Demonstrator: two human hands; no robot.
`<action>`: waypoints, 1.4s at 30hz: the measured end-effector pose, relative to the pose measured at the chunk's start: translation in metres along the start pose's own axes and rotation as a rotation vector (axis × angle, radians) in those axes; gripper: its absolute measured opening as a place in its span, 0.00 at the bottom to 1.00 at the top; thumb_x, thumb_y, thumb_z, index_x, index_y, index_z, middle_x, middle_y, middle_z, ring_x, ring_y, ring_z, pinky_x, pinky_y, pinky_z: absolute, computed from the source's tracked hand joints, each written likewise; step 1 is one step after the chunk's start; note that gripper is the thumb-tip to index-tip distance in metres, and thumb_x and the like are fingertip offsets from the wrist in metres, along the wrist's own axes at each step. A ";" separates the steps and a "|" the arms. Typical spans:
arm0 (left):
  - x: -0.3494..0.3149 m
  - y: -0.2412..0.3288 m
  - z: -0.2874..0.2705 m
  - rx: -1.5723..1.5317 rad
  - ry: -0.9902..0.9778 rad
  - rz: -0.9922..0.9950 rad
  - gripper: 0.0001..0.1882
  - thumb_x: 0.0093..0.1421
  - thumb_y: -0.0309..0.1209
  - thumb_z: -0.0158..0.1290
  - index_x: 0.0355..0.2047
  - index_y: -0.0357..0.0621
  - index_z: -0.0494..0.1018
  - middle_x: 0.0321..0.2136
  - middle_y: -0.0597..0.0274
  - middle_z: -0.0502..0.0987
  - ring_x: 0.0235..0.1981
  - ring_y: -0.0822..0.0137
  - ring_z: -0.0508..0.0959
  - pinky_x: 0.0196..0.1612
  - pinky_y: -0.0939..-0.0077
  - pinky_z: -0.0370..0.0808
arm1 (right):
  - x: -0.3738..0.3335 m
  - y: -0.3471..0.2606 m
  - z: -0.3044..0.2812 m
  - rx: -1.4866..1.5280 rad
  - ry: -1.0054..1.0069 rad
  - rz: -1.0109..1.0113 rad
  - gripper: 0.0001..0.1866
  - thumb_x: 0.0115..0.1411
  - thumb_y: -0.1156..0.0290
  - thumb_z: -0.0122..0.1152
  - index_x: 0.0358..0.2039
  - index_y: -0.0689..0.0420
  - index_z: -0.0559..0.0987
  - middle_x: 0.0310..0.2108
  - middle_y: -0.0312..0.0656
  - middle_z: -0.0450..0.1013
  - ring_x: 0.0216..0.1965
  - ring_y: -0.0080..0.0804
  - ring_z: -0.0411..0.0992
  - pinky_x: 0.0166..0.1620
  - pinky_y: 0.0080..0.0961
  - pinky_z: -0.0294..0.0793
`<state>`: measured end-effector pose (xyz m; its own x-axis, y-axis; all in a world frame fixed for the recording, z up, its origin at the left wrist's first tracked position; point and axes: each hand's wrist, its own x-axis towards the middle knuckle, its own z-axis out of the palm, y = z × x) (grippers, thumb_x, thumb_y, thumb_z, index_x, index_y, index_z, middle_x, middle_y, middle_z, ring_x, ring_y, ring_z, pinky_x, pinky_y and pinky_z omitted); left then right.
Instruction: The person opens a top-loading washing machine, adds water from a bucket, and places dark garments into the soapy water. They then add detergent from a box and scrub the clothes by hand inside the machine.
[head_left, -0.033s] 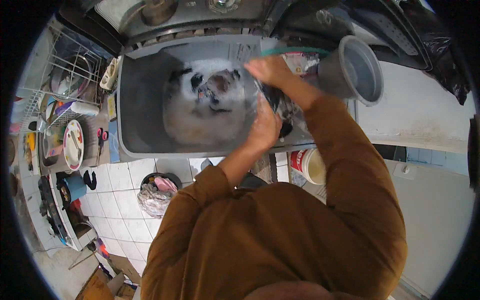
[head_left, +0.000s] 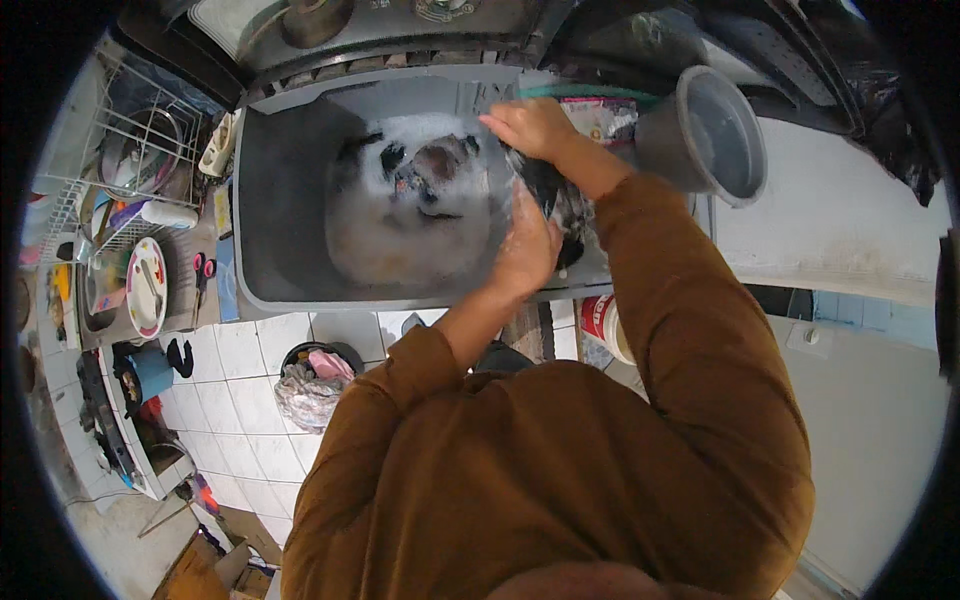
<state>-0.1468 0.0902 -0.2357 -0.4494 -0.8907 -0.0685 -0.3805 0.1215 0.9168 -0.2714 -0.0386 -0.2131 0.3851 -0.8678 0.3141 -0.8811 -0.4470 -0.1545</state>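
Leaning over a grey plastic tub [head_left: 280, 210], a person in a brown long-sleeved top [head_left: 560, 470] works a dark wet cloth [head_left: 547, 187] with both bare hands at the tub's right end. The right hand [head_left: 537, 130], at the cloth's far end, has its fingers bent together and grasping the fabric. The left hand [head_left: 528, 245], nearer the body, presses against the cloth's left side; its fingertips are hidden, so whether they grip or only brace cannot be told. To the left of the hands, dark pieces [head_left: 392, 157] poke out of cloudy, sudsy water [head_left: 410, 245]. Just beyond the right hand lies a pink-and-clear package [head_left: 605, 120], with a tilted grey bucket [head_left: 735, 140] to its right. On the left side, a white wire dish rack [head_left: 150, 75] stands at the far end, with pink-handled scissors [head_left: 203, 268] and an oval white plate [head_left: 148, 305] nearer. Below on the white tiled floor [head_left: 240, 400], a dark round bin [head_left: 348, 354] holds pink and pale, crumpled material [head_left: 315, 395].
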 end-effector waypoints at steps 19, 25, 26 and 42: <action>0.003 -0.031 -0.009 0.105 -0.227 0.208 0.29 0.56 0.31 0.41 0.52 0.26 0.45 0.42 0.29 0.63 0.42 0.36 0.66 0.44 0.53 0.64 | -0.077 -0.065 -0.036 0.215 -0.276 -0.038 0.19 0.56 0.51 0.42 0.21 0.52 0.72 0.20 0.45 0.72 0.24 0.46 0.71 0.25 0.42 0.68; 0.007 -0.008 0.002 0.052 0.084 0.069 0.29 0.55 0.29 0.43 0.52 0.27 0.44 0.38 0.32 0.67 0.43 0.38 0.66 0.44 0.56 0.64 | 0.002 0.001 -0.011 -0.072 -0.098 0.187 0.20 0.55 0.50 0.43 0.21 0.52 0.73 0.21 0.45 0.72 0.25 0.47 0.72 0.26 0.42 0.69; 0.007 -0.008 -0.001 0.008 0.038 0.024 0.29 0.55 0.29 0.43 0.52 0.27 0.44 0.38 0.32 0.67 0.44 0.38 0.65 0.44 0.56 0.64 | -0.006 -0.002 -0.011 -0.069 -0.113 0.183 0.19 0.55 0.51 0.45 0.20 0.53 0.73 0.19 0.45 0.71 0.23 0.47 0.71 0.25 0.41 0.69; 0.008 -0.024 -0.004 0.044 -0.067 0.103 0.33 0.55 0.32 0.42 0.55 0.29 0.41 0.44 0.31 0.61 0.45 0.37 0.64 0.47 0.56 0.63 | -0.050 -0.057 -0.047 0.044 -0.493 0.105 0.18 0.56 0.52 0.42 0.23 0.49 0.75 0.23 0.45 0.73 0.27 0.45 0.73 0.30 0.40 0.71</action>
<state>-0.1381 0.0784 -0.2566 -0.5402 -0.8415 -0.0018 -0.3641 0.2318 0.9020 -0.2534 0.0404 -0.1760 0.3885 -0.9030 -0.1835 -0.9136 -0.3515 -0.2046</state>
